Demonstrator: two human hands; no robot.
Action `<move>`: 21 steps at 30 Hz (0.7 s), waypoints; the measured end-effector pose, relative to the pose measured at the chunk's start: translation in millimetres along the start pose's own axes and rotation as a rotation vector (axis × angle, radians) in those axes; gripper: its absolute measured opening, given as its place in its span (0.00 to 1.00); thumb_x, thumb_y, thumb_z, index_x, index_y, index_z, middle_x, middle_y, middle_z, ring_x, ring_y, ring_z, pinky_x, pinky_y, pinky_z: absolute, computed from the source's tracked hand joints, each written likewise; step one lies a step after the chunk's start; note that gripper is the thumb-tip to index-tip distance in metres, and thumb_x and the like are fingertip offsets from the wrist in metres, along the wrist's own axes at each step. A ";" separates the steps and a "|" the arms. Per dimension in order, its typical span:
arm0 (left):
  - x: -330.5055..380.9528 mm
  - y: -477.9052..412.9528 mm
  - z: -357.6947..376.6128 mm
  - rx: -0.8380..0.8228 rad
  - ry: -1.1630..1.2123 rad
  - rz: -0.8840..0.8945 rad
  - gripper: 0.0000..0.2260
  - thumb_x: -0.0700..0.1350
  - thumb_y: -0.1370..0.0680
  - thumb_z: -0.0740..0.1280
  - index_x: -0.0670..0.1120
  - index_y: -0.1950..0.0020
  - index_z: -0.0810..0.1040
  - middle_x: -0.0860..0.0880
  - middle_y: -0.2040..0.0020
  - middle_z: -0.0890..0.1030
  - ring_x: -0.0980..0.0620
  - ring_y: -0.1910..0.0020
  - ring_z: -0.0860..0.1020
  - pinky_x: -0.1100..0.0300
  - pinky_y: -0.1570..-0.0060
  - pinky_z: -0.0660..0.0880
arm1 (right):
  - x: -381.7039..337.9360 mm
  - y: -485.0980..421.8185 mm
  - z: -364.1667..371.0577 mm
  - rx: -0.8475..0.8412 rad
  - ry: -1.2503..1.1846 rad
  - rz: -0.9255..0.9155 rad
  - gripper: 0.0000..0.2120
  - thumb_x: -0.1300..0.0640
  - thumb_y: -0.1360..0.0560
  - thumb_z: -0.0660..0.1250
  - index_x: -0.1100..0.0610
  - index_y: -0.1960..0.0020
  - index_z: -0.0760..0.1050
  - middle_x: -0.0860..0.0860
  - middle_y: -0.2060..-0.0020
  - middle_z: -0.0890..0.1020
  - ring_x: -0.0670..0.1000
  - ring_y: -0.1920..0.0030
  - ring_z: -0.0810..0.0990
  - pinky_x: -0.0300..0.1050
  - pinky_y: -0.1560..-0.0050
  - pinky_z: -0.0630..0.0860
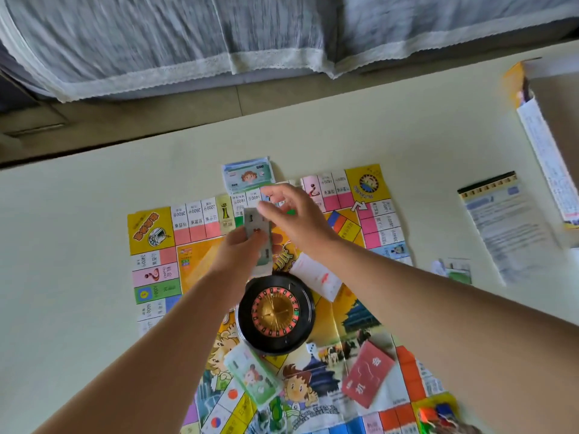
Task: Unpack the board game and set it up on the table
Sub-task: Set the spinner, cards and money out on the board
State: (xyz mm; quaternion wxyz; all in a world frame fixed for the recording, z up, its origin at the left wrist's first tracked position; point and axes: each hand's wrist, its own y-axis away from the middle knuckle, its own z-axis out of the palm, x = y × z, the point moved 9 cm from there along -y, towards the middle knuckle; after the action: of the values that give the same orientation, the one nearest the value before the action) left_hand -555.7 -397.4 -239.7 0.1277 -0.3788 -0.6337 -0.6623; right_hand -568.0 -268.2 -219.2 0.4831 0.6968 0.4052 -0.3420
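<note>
Left hand (239, 250): curled round a stack of play banknotes (258, 234), held on edge above the middle of the game board (153, 230). Firm grip, thumb side toward the camera.
Right hand (294, 216): over the board's far edge, fingers spread and slightly bent, nothing visibly gripped. Thumb tip is right at the top of the held stack; can't tell if it touches.
Board: paper sheet, spread flat on the worktop (78, 214).
- blue banknote pile (249, 175) at the far edge, half off the sheet, just beyond the right hand's fingers
- roulette wheel (275, 314) mid-board, below both hands
- green banknote pile (253, 377) near side, left of wheel
- red card pack (368, 374) near side, right
- white cards (316, 277) just right of the wheel's top
- die (310, 348) beside the wheel's lower right

Off the board, right: rules sheet (507, 227), open game box (542, 145) at the worktop edge.
</note>
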 end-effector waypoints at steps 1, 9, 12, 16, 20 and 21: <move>-2.4 4.4 11.4 -0.044 -0.031 -0.020 0.08 0.41 0.18 0.60 0.44 0.48 0.79 0.42 0.56 0.83 0.47 0.61 0.80 0.55 0.60 0.76 | 1.4 8.7 2.3 -0.031 0.033 -0.024 0.13 0.50 0.24 0.67 0.55 0.43 0.77 0.52 0.46 0.78 0.47 0.49 0.77 0.39 0.53 0.72; -25.2 49.2 81.3 -0.287 -0.050 -0.231 0.06 0.41 0.19 0.62 0.42 0.45 0.77 0.41 0.55 0.82 0.44 0.56 0.81 0.46 0.53 0.80 | 50.0 64.7 -50.7 0.072 -0.048 0.085 0.12 0.55 0.25 0.69 0.62 0.46 0.77 0.53 0.55 0.79 0.47 0.57 0.76 0.35 0.63 0.72; -24.7 58.1 101.2 -0.283 -0.154 -0.138 0.06 0.36 0.20 0.62 0.39 0.50 0.78 0.41 0.58 0.82 0.47 0.62 0.80 0.56 0.63 0.80 | 69.8 85.5 -72.4 0.086 -0.167 0.163 0.13 0.55 0.26 0.72 0.60 0.45 0.76 0.51 0.57 0.78 0.46 0.59 0.76 0.36 0.61 0.75; -38.1 65.1 126.4 -0.176 -0.175 -0.107 0.02 0.38 0.24 0.68 0.41 0.54 0.81 0.40 0.57 0.83 0.42 0.57 0.81 0.51 0.56 0.79 | 110.7 112.5 -105.0 0.128 -0.202 0.301 0.11 0.53 0.31 0.76 0.56 0.56 0.76 0.49 0.65 0.78 0.46 0.63 0.75 0.42 0.59 0.74; -55.8 79.7 156.5 -0.132 -0.164 -0.169 0.05 0.39 0.28 0.73 0.44 0.55 0.80 0.41 0.56 0.83 0.41 0.52 0.81 0.45 0.46 0.77 | 132.6 136.6 -135.7 0.130 -0.160 0.327 0.08 0.56 0.29 0.74 0.60 0.55 0.80 0.48 0.68 0.78 0.42 0.69 0.74 0.31 0.67 0.72; -59.5 82.0 162.9 -0.132 -0.150 -0.181 0.05 0.39 0.28 0.73 0.44 0.54 0.80 0.41 0.55 0.83 0.41 0.52 0.81 0.44 0.46 0.77 | 137.1 140.0 -140.1 0.126 -0.156 0.326 0.07 0.57 0.28 0.73 0.60 0.54 0.81 0.49 0.68 0.79 0.43 0.69 0.74 0.34 0.66 0.72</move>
State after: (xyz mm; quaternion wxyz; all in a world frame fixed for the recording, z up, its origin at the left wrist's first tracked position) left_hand -406.6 -276.8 -233.0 -0.0053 -0.3761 -0.6282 -0.6810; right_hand -370.8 -131.7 -240.9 0.5173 0.7536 0.2260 -0.3369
